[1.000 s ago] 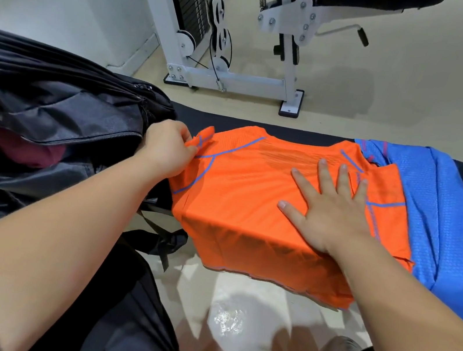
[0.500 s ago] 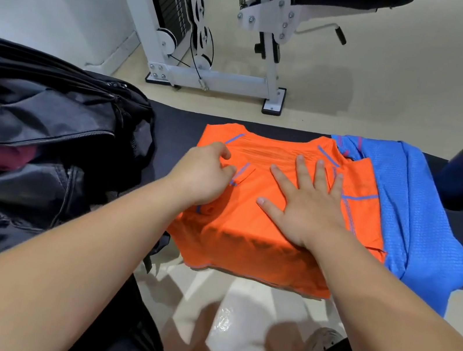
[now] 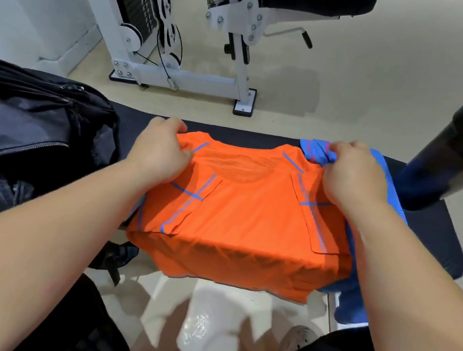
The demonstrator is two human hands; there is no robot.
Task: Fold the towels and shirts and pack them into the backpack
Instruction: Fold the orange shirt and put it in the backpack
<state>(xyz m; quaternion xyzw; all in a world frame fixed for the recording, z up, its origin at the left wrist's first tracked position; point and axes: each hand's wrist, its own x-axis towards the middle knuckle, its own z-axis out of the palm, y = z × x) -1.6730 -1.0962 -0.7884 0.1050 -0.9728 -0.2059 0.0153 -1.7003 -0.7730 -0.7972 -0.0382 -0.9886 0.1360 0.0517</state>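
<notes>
Left hand (image 3: 160, 151), right hand (image 3: 352, 177) now apparently at orange shirt (image 3: 241, 217) shoulders

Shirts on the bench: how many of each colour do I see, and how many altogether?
Orange shirt: 1
Blue shirt: 1
Total: 2

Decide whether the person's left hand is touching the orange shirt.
Touching. The head view shows the left hand pinching the far left corner of the orange shirt, with the fabric bunched under its thumb.
</notes>
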